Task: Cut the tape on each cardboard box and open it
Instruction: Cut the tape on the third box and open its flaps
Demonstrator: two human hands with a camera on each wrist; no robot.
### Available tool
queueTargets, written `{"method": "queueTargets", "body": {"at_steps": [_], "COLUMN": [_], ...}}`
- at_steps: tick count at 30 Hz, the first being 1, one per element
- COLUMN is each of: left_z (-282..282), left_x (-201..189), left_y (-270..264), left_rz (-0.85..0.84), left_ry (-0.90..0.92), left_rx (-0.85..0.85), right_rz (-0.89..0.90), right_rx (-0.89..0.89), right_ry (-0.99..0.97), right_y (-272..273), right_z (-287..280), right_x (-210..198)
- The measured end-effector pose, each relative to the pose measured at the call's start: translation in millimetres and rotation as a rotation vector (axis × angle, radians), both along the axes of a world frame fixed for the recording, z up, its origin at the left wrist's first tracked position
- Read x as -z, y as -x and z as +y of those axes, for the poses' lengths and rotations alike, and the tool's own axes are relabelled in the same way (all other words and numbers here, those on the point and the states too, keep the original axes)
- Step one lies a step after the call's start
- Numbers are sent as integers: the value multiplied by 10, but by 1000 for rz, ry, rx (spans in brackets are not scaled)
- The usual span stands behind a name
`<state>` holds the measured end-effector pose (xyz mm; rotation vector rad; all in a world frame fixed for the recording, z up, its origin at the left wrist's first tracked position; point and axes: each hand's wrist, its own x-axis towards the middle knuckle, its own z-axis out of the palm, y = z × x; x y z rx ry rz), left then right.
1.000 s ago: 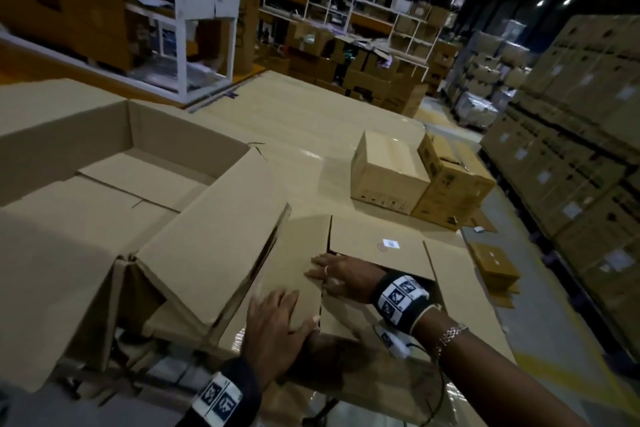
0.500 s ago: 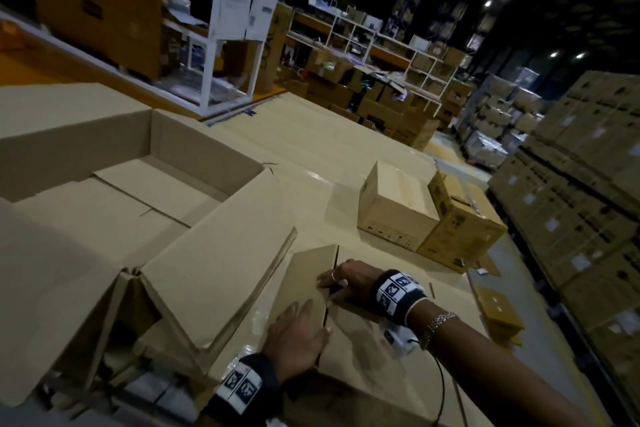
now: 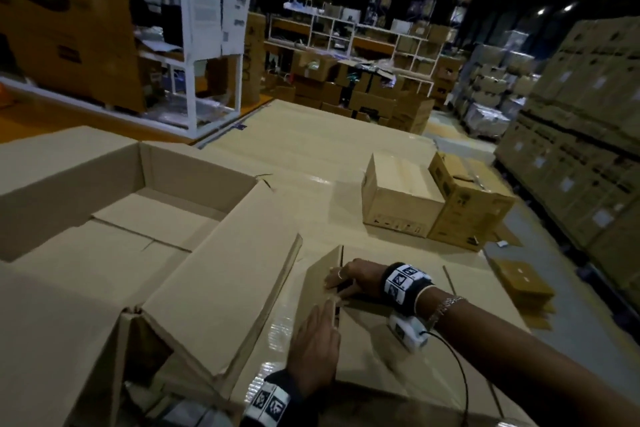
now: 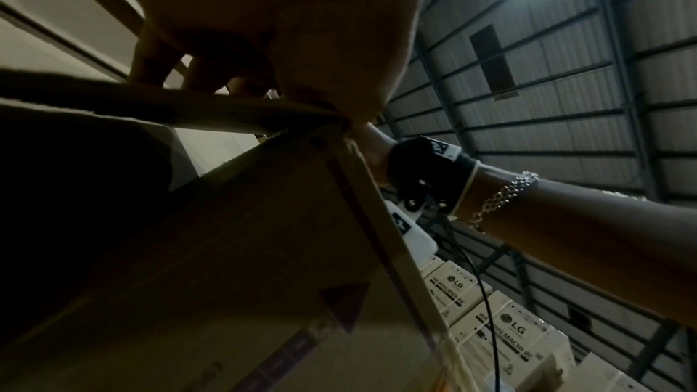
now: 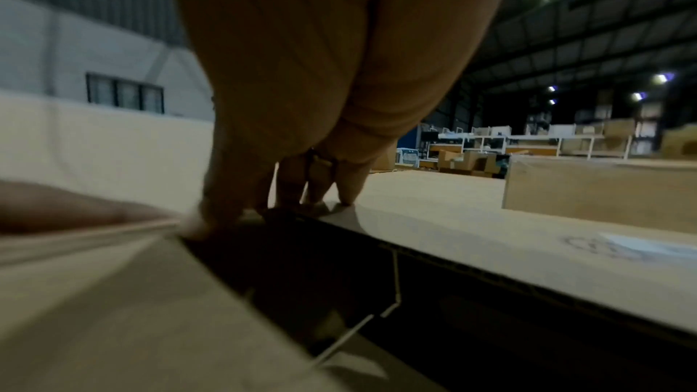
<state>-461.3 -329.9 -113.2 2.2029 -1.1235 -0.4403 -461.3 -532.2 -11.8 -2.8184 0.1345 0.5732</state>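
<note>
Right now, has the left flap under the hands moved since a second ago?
Yes. The left flap has swung up, tilting toward the big open box beside it.

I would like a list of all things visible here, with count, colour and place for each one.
open box: one, brown, left, flaps spread
box being opened: one, brown, near centre, left flap lifted
closed small boxes: two, brown, side by side, centre right
white racks: several, behind
stacked cartons: many, pale, right
left hand: flat against lifted flap
right hand: fingers at flap edge; grip unclear
</note>
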Motion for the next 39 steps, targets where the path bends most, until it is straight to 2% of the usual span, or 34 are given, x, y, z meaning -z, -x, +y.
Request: {"method": "queueTargets", "body": {"at_steps": [4,8,10,13,16,20,22,25,27,29,31,32,35,39], "left_z": [70,71,18,-34,-4,168,303,548,715,848,918,928,886,770], "left_x": [-102,-229,-310,-464,-676,-1016,-1132,-1181,-1094,-896,-637,-511,-227,-86], "left_y": [-4,-30,-44,-25,9,92,191,382,494,582,629,638,649,697], "left_rz": [-39,-8,62,219,286,268,261,370,444,395,232,161,18,-109], "left_ry": [-24,29,69,199,359,546,601,586,528,473,432,420,405,427], "left_rx": [-62,-35,14,64,69,97,159,267,309,341,363,377,397,378], "right_rz": [-97,-81,-80,-168,-333,-543,-628,-586,-547,-584,-641,-659,-651,-701], "right_rx": [28,64,126,297,349,433,408,376,386,450,528,544,522,477], "right_ry": [-113,-104,-62,-22,-22,-24,-21,-14,-45,-197,-386,-411,-347,-231], "right_y": [511,1130,1374,1608,1802,2140,2351,2701,2918,3102,3234,3269,3260,3085], "right_z": [-16,-121,-143,-123,61,448,637,948,1177,1403,1580,1629,1672,1559], "right_x": [-73,-144,-129,-104,-260,-565,-662,-668,-497,-192,137,300,660,858]}}
